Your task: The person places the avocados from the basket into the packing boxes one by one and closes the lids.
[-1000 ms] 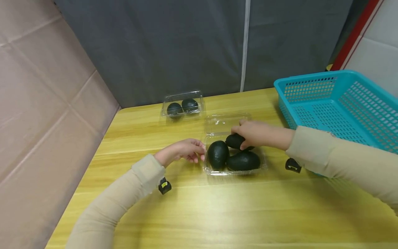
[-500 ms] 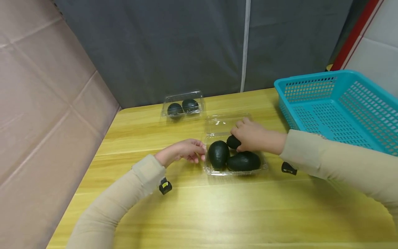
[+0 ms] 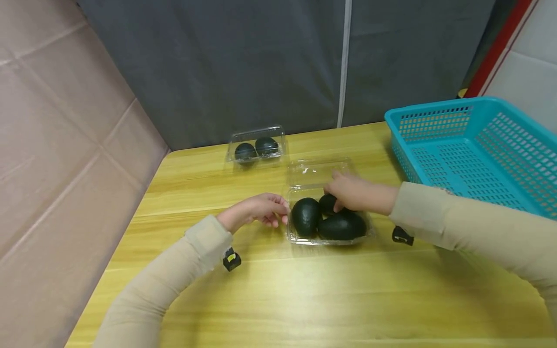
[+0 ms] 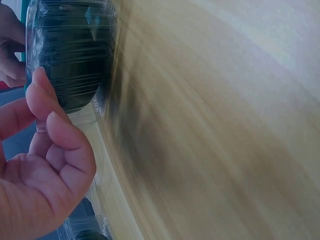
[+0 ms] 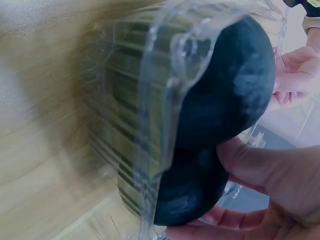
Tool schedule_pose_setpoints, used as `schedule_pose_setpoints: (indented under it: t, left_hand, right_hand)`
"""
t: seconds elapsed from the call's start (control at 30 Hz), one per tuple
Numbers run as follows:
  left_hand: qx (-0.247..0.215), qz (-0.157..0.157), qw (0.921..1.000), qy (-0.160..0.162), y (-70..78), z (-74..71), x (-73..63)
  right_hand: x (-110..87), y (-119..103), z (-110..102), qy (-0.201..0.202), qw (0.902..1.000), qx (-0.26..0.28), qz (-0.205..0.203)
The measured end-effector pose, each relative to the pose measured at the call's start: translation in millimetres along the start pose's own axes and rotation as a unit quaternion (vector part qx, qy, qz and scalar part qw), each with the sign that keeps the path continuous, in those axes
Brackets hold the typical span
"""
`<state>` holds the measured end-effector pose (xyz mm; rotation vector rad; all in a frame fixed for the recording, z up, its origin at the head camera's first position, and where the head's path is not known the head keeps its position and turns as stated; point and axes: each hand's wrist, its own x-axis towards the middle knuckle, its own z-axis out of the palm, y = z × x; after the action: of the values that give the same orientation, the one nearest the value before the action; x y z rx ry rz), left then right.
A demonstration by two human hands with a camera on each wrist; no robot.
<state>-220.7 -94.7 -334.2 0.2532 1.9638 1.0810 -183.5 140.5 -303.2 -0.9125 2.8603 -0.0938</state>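
Note:
An open clear plastic clamshell box (image 3: 331, 241) sits mid-table, its lid (image 3: 313, 170) folded back flat. Inside lie an upright dark green avocado (image 3: 306, 216) on the left and another avocado (image 3: 343, 225) on its side at the front right. My right hand (image 3: 358, 192) holds a third avocado (image 3: 327, 204) at the back of the box; thumb and fingers span it in the right wrist view (image 5: 189, 186). At the box's left rim, my left hand (image 3: 260, 210) pinches the edge between thumb and finger, the other fingers curled.
A closed clear box (image 3: 256, 129) with avocados inside stands at the back near the grey curtain (image 3: 243, 72). To the right is a turquoise perforated basket (image 3: 402, 145). A pinkish padded wall (image 3: 65, 159) borders the table's left side.
My right hand has shifted slightly left, and the avocado under it now sits lower between the other two. The front avocado has nudged a little right. My left hand stays at the rim.

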Motion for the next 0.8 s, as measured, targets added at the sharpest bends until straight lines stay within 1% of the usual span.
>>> schedule_pose_setpoints:
  t: [0.1,0.3,0.43,0.6,0.8]
  left_hand:
    - [0.003,0.002,1.0,0.0,0.0,0.3,0.1]
    - [0.0,0.003,1.0,0.0,-0.7,0.1,0.5]
    - [-0.003,0.002,1.0,0.003,-0.9,-0.4,-0.1]
    - [-0.01,-0.003,0.9999,0.006,-1.2,-1.2,-0.5]
    - [-0.018,-0.005,0.9998,0.0,-1.3,0.9,-0.6]
  right_hand:
    - [-0.5,1.3,1.7,0.003,0.9998,0.022,-0.002]
    - [-1.4,8.9,-2.2,0.014,0.9992,0.03,-0.025]
    - [-2.1,14.7,-7.6,0.004,0.9979,0.057,-0.03]
    - [-3.3,18.3,-10.0,-0.012,0.9967,0.076,-0.027]
    - [-6.6,23.3,-12.3,-0.026,0.9937,0.108,-0.019]
